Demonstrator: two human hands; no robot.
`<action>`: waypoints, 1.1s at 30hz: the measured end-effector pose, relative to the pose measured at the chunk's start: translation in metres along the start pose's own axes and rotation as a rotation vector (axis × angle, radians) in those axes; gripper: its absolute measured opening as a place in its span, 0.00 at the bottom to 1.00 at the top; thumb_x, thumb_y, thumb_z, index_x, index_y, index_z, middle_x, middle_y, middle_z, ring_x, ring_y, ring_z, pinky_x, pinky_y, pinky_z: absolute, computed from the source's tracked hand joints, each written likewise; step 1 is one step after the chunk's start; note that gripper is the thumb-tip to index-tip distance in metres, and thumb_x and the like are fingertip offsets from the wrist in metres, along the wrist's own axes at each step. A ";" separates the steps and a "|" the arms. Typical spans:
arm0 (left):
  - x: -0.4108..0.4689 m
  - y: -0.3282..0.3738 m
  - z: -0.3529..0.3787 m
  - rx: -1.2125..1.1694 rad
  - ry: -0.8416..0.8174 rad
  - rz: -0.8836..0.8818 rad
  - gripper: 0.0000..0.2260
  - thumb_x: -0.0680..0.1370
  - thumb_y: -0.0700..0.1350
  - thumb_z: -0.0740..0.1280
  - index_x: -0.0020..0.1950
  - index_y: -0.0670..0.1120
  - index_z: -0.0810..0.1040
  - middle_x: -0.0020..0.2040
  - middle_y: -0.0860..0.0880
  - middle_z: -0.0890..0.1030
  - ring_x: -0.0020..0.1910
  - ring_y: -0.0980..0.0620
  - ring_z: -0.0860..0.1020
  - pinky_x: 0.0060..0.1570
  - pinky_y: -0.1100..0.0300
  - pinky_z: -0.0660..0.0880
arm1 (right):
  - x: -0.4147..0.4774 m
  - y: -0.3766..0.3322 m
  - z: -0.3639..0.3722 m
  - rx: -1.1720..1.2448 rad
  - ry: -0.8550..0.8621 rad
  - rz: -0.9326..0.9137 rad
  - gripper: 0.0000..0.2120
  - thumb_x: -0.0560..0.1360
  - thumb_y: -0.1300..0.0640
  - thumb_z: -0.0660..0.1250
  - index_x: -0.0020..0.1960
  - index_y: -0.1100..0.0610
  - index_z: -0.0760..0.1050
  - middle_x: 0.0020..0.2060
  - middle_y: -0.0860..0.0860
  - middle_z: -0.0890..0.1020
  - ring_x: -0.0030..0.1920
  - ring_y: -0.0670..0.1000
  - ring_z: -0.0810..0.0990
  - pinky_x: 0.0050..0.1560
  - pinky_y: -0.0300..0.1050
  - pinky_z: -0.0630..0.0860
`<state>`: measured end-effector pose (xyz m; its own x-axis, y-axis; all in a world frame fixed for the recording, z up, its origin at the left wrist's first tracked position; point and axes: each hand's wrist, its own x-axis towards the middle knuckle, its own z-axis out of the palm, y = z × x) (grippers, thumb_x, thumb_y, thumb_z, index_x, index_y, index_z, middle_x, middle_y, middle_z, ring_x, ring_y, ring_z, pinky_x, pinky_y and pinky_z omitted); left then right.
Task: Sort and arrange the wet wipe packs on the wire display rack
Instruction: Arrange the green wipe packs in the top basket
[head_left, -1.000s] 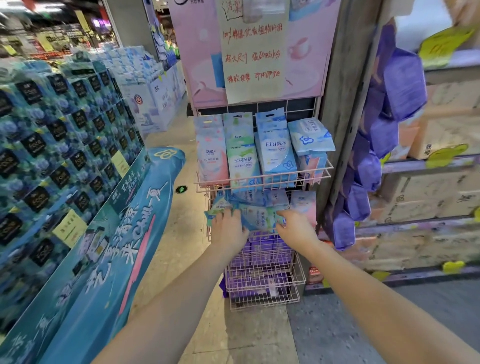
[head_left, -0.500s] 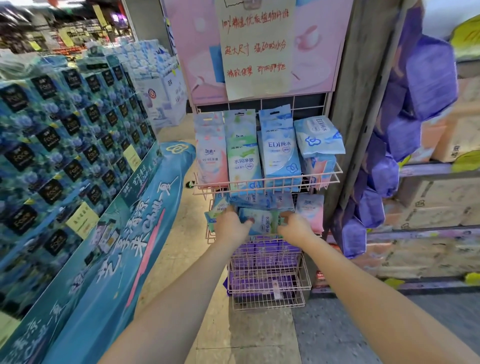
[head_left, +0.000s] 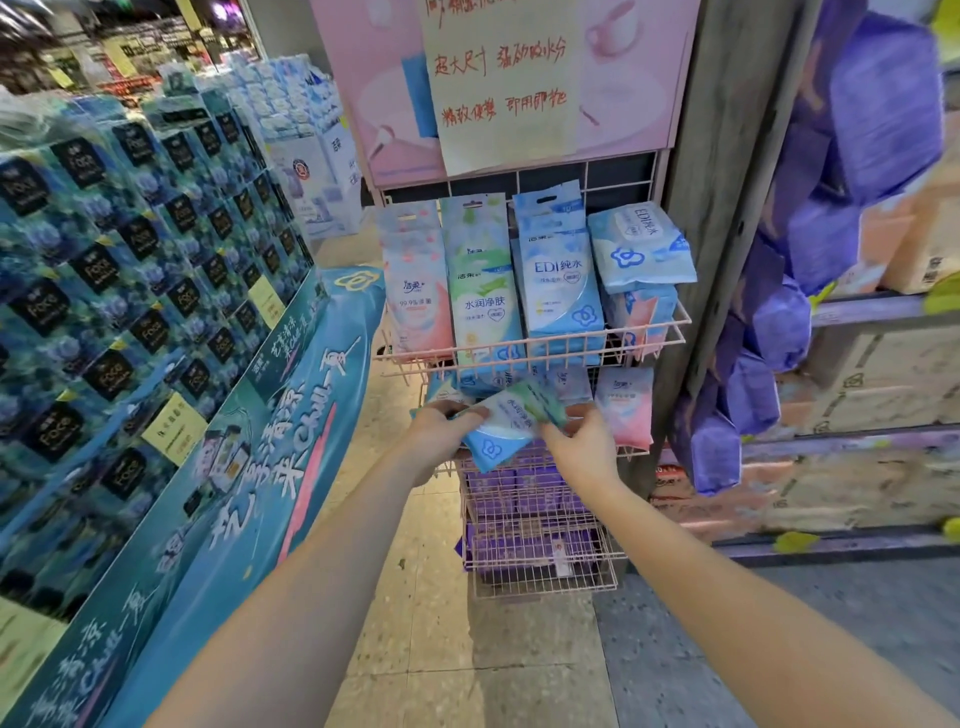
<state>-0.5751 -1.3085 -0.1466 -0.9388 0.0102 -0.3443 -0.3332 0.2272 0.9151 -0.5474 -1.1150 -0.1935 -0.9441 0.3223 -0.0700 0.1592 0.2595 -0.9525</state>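
While the left hand grips its 9 o'clock end and the right hand pinches its 3 o'clock end, the wet wipe pack, tilted before the second tier of the wire rack, looks light, squashy and slick-filmed, so hold it by the end seams.

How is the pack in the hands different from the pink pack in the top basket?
The held pack is green, white and blue; the pink pack is pink and blue. The held pack lies tilted, gripped by the left hand and right hand; the pink pack stands upright in the top basket, untouched. Both are soft wipe packs.
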 end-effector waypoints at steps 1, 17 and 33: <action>-0.002 -0.004 -0.007 -0.059 -0.020 -0.025 0.17 0.79 0.44 0.73 0.65 0.41 0.74 0.54 0.43 0.84 0.46 0.51 0.84 0.34 0.61 0.81 | 0.000 0.001 0.004 0.052 -0.014 0.027 0.20 0.74 0.51 0.75 0.59 0.57 0.71 0.48 0.50 0.81 0.44 0.46 0.81 0.40 0.40 0.77; -0.034 -0.051 -0.082 -0.244 -0.026 -0.076 0.20 0.79 0.41 0.73 0.70 0.47 0.73 0.59 0.45 0.86 0.52 0.45 0.86 0.47 0.51 0.82 | -0.008 -0.026 0.073 0.072 -0.180 0.072 0.04 0.76 0.53 0.69 0.48 0.52 0.78 0.43 0.57 0.86 0.38 0.57 0.86 0.47 0.58 0.84; -0.038 -0.056 -0.103 -0.242 0.157 -0.076 0.18 0.79 0.41 0.72 0.67 0.44 0.75 0.57 0.45 0.86 0.50 0.46 0.87 0.42 0.54 0.82 | 0.000 -0.020 0.111 0.168 -0.193 0.326 0.13 0.74 0.61 0.68 0.58 0.63 0.78 0.43 0.56 0.81 0.37 0.53 0.76 0.34 0.45 0.73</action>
<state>-0.5303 -1.4223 -0.1627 -0.9060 -0.1527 -0.3948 -0.3969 -0.0176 0.9177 -0.5826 -1.2207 -0.2077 -0.8913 0.1819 -0.4154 0.4249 0.0150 -0.9051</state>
